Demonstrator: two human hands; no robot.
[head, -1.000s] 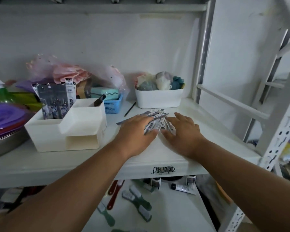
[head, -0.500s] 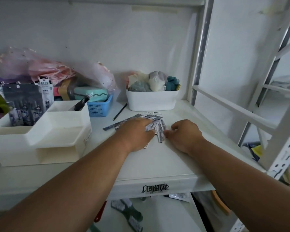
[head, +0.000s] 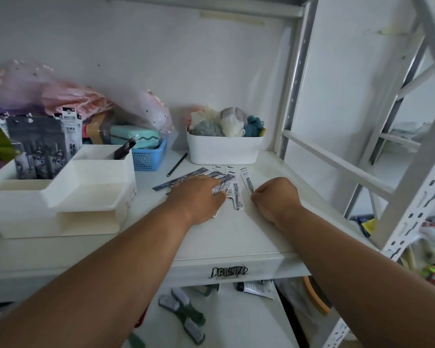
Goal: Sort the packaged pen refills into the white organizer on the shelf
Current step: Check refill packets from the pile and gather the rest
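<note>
Refill packets (head: 232, 183) lie on the shelf (head: 236, 234), right of the organizer (head: 60, 197), seemingly before a bin (head: 222, 150).

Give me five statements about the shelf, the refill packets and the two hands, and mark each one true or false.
1. The left hand lies flat on the loose refill packets. True.
2. The right hand is lifted well above the shelf. False: it is down at the shelf surface, curled at the end of one packet.
3. The white organizer is right of the hands. False: it stands to their left.
4. Some packets already stand upright in the organizer's rear compartment. True.
5. A black pencil lies inside the blue basket. False: it lies on the shelf beside it.
</note>
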